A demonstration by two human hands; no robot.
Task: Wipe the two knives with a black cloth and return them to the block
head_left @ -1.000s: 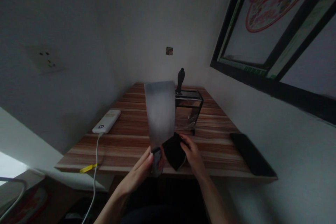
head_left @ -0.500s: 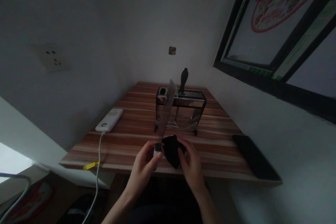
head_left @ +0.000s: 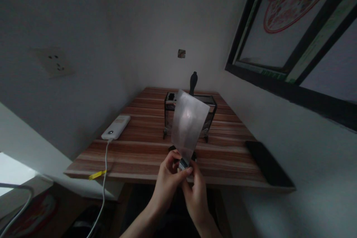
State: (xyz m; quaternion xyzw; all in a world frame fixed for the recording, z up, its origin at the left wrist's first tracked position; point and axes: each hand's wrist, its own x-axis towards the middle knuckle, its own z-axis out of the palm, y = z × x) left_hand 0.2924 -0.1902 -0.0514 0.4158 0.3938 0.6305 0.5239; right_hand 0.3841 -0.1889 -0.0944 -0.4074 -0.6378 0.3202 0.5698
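A translucent, frosted plastic piece (head_left: 189,119) stands tilted upright above both hands, flat and widening toward its top. My left hand (head_left: 169,176) is closed on its narrow lower end, thumb across a small white-and-dark part (head_left: 183,164). My right hand (head_left: 196,189) is closed against that same end from the right, fingertips meeting the left ones. Behind the hands a black item (head_left: 172,148) is mostly hidden; I cannot tell whether it is held. Beyond it stands a boxy machine (head_left: 213,104) with metal top, clear sides and an upright black handle (head_left: 193,81), partly covered by the plastic piece.
On the left of the wood-grain table (head_left: 139,148) lies a white power bank (head_left: 116,127) with a white cable (head_left: 105,167) hanging over the edge, a yellow tag (head_left: 97,174) on it. A dark phone-like slab (head_left: 269,163) lies at right. Walls close in on both sides.
The plastic piece has turned from edge-on to its broad face and moved right. My hands have come together at its lower end. The black item, earlier in my right hand, is now mostly hidden.
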